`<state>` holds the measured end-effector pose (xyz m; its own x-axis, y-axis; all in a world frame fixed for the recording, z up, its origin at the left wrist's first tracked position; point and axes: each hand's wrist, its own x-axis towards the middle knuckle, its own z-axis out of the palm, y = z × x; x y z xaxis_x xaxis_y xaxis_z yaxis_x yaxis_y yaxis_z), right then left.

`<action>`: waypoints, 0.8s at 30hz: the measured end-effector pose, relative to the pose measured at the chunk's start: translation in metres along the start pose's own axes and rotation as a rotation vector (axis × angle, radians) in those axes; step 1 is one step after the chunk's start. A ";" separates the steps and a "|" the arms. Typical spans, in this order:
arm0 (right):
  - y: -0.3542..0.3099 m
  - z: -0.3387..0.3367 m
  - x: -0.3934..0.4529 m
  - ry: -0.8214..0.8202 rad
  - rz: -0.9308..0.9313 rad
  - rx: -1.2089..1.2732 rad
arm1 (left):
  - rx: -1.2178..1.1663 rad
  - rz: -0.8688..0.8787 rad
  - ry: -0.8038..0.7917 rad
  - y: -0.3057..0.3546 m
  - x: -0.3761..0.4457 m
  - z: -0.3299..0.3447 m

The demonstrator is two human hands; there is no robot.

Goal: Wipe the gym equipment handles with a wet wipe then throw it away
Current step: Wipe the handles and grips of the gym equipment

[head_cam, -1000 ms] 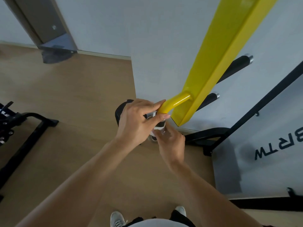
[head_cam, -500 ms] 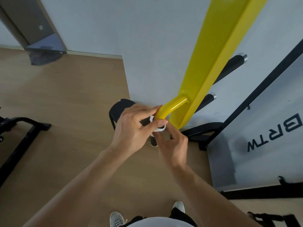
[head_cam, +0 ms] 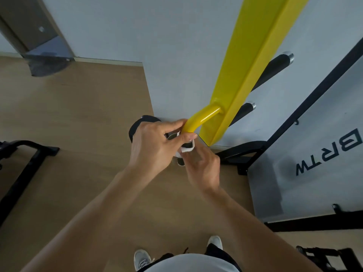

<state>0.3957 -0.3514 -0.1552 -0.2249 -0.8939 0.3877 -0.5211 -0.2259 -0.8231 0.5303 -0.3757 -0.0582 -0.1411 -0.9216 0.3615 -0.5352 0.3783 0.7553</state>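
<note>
— What are the hands doing?
— Left hand (head_cam: 155, 146) and right hand (head_cam: 202, 165) both pinch the wipe (head_cam: 186, 151), wrapping it round the handle (head_cam: 198, 120) end so it covers the grip.
— And the post (head_cam: 253, 61)?
— Handle sticks out from it.

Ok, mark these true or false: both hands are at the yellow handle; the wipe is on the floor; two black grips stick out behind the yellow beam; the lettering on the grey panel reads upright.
1. Both hands, left hand and right hand, are at the yellow handle: true.
2. The wet wipe lies on the floor: false, it is wrapped on the handle's end between the hands.
3. Two black grips stick out behind the yellow beam: true.
4. The grey panel lettering reads upright: false, it appears inverted.
</note>
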 end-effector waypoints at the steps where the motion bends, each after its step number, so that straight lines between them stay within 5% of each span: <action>1: 0.014 0.006 -0.002 -0.071 0.029 -0.105 | 0.023 -0.014 0.002 -0.001 0.002 -0.001; 4: 0.039 0.019 -0.008 -0.244 0.189 -0.193 | 0.072 -0.044 -0.009 -0.004 0.009 -0.007; 11: -0.011 0.025 0.031 0.017 -0.055 0.057 | 0.011 -0.145 -0.061 -0.011 0.026 -0.017; 16: 0.033 0.049 0.009 -0.156 0.129 -0.162 | 0.019 -0.134 -0.040 -0.016 0.025 -0.013; 24: -0.003 0.046 0.032 0.232 -0.064 0.116 | 0.063 -0.141 -0.075 -0.013 0.024 -0.015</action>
<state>0.4279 -0.3967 -0.1590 -0.3840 -0.7669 0.5142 -0.4457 -0.3338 -0.8306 0.5464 -0.4012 -0.0509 -0.1212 -0.9699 0.2111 -0.6052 0.2408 0.7588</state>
